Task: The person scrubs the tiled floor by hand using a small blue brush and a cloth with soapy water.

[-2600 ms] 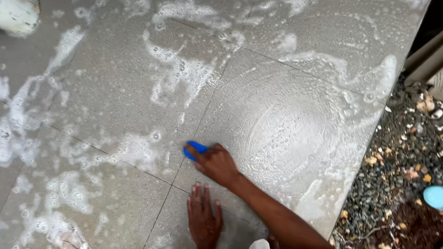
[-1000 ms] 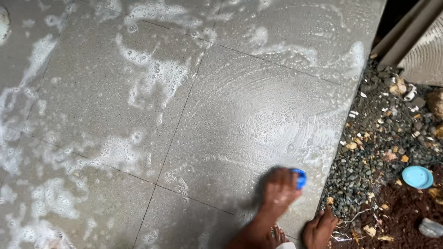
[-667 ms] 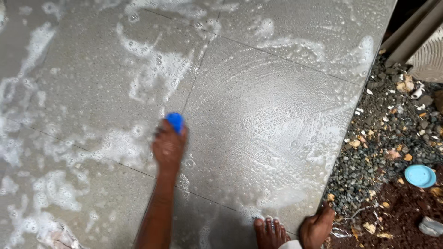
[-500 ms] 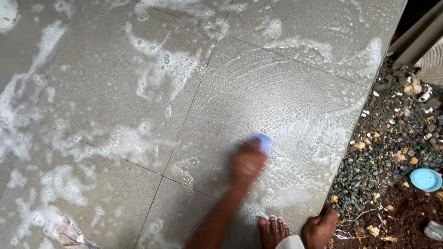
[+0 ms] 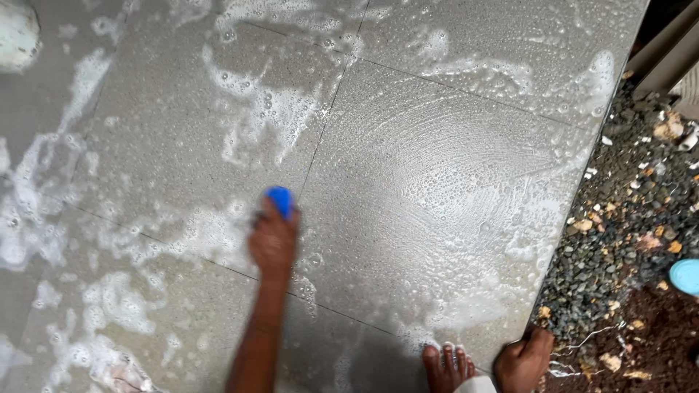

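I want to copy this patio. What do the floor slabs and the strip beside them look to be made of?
The slabs look like grey speckled stone or concrete tiles with a matte, grainy face, wet and soapy, with thin straight joints between them. The strip is loose gravel, small mixed pebbles, giving way to dark soil.

I am seeing one blue brush [image 5: 279, 199], my two hands, one bare foot [image 5: 445, 366], one light blue lid [image 5: 686, 276].
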